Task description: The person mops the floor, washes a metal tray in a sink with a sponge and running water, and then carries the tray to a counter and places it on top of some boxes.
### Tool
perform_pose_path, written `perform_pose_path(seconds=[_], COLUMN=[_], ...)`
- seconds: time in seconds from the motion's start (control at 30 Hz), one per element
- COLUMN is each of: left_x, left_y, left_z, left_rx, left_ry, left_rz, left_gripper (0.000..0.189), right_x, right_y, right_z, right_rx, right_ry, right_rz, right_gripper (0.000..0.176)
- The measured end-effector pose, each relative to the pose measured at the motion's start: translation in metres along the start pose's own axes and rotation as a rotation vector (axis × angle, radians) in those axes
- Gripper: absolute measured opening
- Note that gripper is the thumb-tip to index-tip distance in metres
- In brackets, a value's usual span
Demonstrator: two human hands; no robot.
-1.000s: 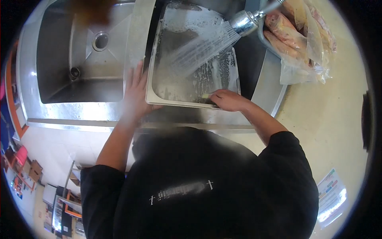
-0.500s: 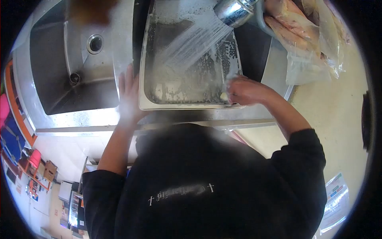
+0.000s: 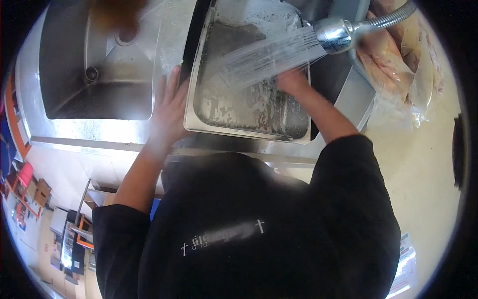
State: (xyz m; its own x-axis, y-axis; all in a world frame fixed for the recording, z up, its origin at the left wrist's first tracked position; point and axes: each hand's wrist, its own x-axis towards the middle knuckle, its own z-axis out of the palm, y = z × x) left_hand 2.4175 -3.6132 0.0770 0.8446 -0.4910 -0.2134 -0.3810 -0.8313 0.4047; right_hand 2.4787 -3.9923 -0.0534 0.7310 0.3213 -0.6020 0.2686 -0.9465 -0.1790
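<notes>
A soapy steel tray rests tilted over the right sink basin. My left hand lies flat against the tray's left rim, fingers spread, steadying it. Further in, my right hand presses on the tray's upper right part, under the water; earlier frames show a small yellowish scrub pad in it, hidden now. A chrome spray head on a flexible hose hangs at the upper right and throws a wide jet across the tray.
An empty steel basin with a drain lies to the left. Clear bags of raw meat sit on the counter at the right. A brown blurred object is at the top left. Pale floor lies to the right.
My right hand moved from the tray's near right corner up toward its far right side, into the spray. The left hand stayed on the rim. The view shifted.
</notes>
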Motion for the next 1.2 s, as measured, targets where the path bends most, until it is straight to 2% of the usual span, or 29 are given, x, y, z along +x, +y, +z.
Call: perform_pose_path(seconds=[0.07, 0.13, 0.23, 0.33, 0.37, 0.43, 0.53, 0.6, 0.63, 0.7, 0.77, 0.83, 0.87, 0.9, 0.93, 0.97, 1.0, 1.07, 1.13, 1.2], left_x=[0.0, -0.003, -0.002, 0.0, -0.001, -0.002, 0.0, -0.002, -0.002, -0.003, -0.003, -0.001, -0.002, -0.002, -0.002, -0.001, 0.0, -0.001, -0.002, -0.002], left_y=[0.0, -0.002, -0.002, -0.003, -0.003, -0.002, -0.003, -0.003, -0.004, -0.006, -0.007, -0.006, -0.005, -0.005, -0.002, -0.001, -0.001, -0.002, -0.003, -0.003], left_z=[-0.001, 0.003, 0.002, 0.002, 0.002, 0.0, 0.004, 0.008, 0.009, 0.01, 0.011, 0.009, 0.009, 0.008, 0.006, 0.006, 0.005, 0.005, 0.006, 0.008], left_rx=[-0.007, -0.007, -0.017, -0.022, -0.022, 0.012, 0.078, 0.095, 0.1, 0.108, 0.113, 0.148, 0.163, 0.12, 0.074, 0.029, 0.024, 0.013, 0.06, 0.073], left_ry=[-0.002, -0.009, -0.02, -0.034, -0.043, -0.071, -0.062, -0.057, -0.055, -0.058, -0.054, -0.105, -0.136, -0.104, -0.072, -0.03, -0.021, -0.01, -0.044, -0.053], left_rz=[0.011, 0.006, -0.003, 0.003, 0.008, 0.016, 0.014, 0.009, 0.009, 0.012, 0.011, 0.0, -0.009, -0.002, 0.001, 0.0, 0.004, 0.02, 0.016, 0.003], left_gripper=[0.077, 0.077, 0.078, 0.078, 0.078, 0.077, 0.082, 0.084, 0.084, 0.084, 0.084, 0.085, 0.085, 0.075, 0.065, 0.056, 0.056, 0.056, 0.056, 0.056], right_x=[-0.054, -0.1, -0.101, -0.044, -0.009, 0.014, 0.03, 0.008, -0.019, -0.034, -0.024, 0.036, 0.066, 0.084, 0.074, 0.051, 0.027, -0.003, -0.025, 0.014], right_y=[-0.041, -0.051, -0.071, -0.062, -0.05, -0.051, -0.071, -0.081, -0.089, -0.077, -0.032, 0.007, 0.005, -0.008, -0.054, -0.091, -0.128, -0.143, -0.116, -0.065], right_z=[-0.043, -0.04, -0.064, -0.01, 0.001, 0.009, -0.027, -0.006, 0.022, 0.019, 0.022, 0.057, 0.085, 0.099, 0.06, 0.043, 0.025, 0.027, -0.009, 0.023], right_rx=[-0.013, 0.27, 0.423, 0.303, 0.226, 0.166, 0.183, 0.233, 0.281, 0.186, 0.107, 0.48, 0.881, 1.282, 0.889, 0.681, 0.47, 0.431, 0.379, 0.399], right_ry=[-0.368, -0.375, -0.449, -0.196, -0.014, 0.084, -0.157, -0.209, -0.17, 0.123, 0.116, -0.036, -0.033, -0.027, -0.058, -0.001, 0.076, 0.118, -0.113, 0.293], right_rz=[-0.007, -0.047, -0.091, -0.085, -0.129, -0.159, -0.152, -0.156, -0.165, -0.315, -0.285, -0.123, -0.058, 0.013, 0.006, -0.099, -0.188, -0.362, -0.354, -0.312], right_gripper=[0.031, 0.026, 0.026, 0.042, 0.04, 0.04, 0.045, 0.048, 0.049, 0.036, 0.033, 0.033, 0.033, 0.033, 0.034, 0.035, 0.036, 0.038, 0.041, 0.034])
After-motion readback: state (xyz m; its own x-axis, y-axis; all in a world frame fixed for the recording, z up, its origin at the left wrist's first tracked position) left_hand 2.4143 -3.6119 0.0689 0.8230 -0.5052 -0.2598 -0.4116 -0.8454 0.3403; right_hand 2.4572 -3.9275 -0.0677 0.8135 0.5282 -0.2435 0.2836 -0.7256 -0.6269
